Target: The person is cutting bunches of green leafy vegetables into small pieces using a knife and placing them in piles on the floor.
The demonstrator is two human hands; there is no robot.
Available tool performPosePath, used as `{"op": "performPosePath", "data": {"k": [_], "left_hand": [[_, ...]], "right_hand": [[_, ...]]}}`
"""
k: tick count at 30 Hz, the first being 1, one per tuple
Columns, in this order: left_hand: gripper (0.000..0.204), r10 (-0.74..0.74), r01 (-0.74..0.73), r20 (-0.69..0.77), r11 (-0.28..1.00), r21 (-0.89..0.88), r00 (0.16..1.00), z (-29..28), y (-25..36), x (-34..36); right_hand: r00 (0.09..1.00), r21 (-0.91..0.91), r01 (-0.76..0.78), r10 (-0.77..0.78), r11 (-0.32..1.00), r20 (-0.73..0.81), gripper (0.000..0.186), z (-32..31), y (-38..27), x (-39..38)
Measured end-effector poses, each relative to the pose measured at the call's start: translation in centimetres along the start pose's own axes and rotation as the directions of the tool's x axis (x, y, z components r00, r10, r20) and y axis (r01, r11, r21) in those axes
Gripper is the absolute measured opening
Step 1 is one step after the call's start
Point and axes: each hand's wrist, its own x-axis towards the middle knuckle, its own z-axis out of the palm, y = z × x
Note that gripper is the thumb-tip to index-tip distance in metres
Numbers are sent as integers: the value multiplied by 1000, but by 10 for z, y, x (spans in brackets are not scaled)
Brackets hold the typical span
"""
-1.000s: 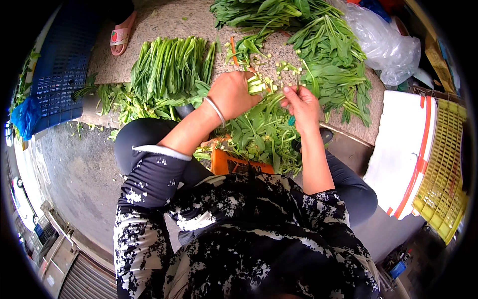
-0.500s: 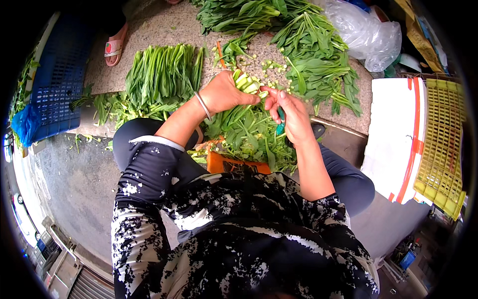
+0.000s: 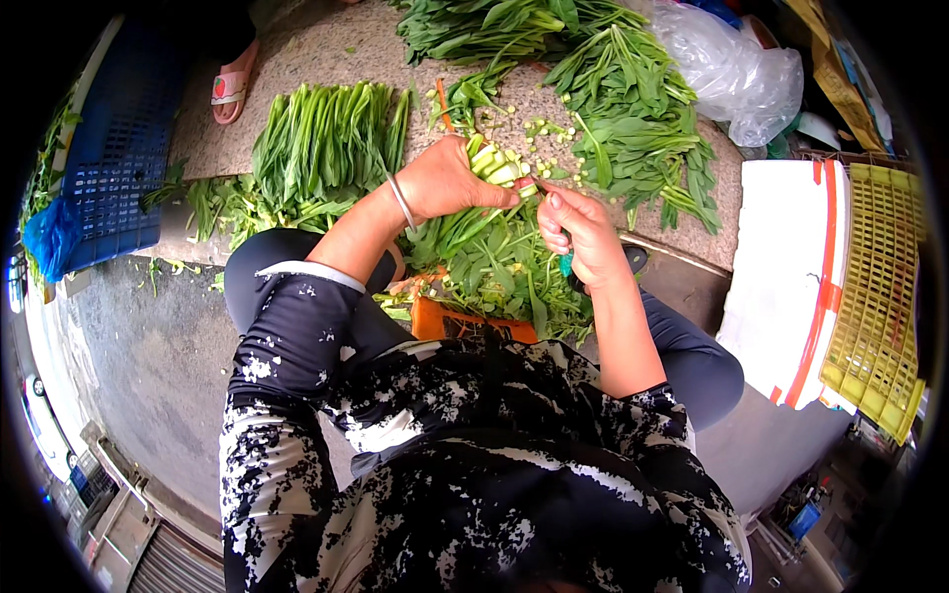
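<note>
My left hand [image 3: 447, 185], with a silver bangle at its wrist, is wrapped round a bunch of leafy green stems [image 3: 500, 168]. Their pale cut ends point away from me and to the right. Just right of the bunch, my right hand [image 3: 581, 229] is closed round a small green-handled tool [image 3: 565, 264]; its working end is too small to make out. Its fingertips sit close to the stem ends. Below both hands, loose leafy greens [image 3: 504, 277] heap over an orange container [image 3: 429, 321] between my knees.
Bundled greens [image 3: 321, 148] stand on the stone slab [image 3: 297, 49] at left, with more greens [image 3: 633, 109] at right. Small stem pieces [image 3: 544, 130] lie scattered beyond my hands. A blue crate [image 3: 114, 158] stands left; a white foam box [image 3: 776, 277] and yellow crate [image 3: 875, 287] stand right.
My right hand has shifted slightly right and down, drawing a little away from the stem ends. My left hand keeps its hold on the bunch, nearly in place.
</note>
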Motion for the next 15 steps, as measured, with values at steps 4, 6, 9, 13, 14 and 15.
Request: {"op": "performPosePath", "data": {"k": [4, 6, 9, 13, 14, 15], "left_hand": [[22, 6, -6, -6, 998, -60, 1000, 3, -2, 5], [22, 0, 0, -6, 1000, -22, 1000, 3, -4, 7], [24, 0, 1, -50, 1000, 11, 999, 1, -13, 8], [35, 24, 6, -112, 964, 265, 993, -4, -8, 7], [32, -19, 62, -135, 945, 321, 991, -3, -7, 6], [30, -64, 120, -162, 921, 370, 985, -2, -7, 7]], "right_hand": [[999, 86, -1, 4, 996, -38, 32, 0, 9, 4], [979, -206, 116, -146, 972, -139, 34, 5, 14, 8], [917, -485, 139, -298, 863, -267, 36, 7, 15, 15], [927, -256, 139, -216, 957, -305, 29, 24, 10, 15], [931, -256, 155, -228, 954, -286, 26, 22, 13, 16], [934, -256, 170, -239, 952, -266, 23, 20, 16, 17]]}}
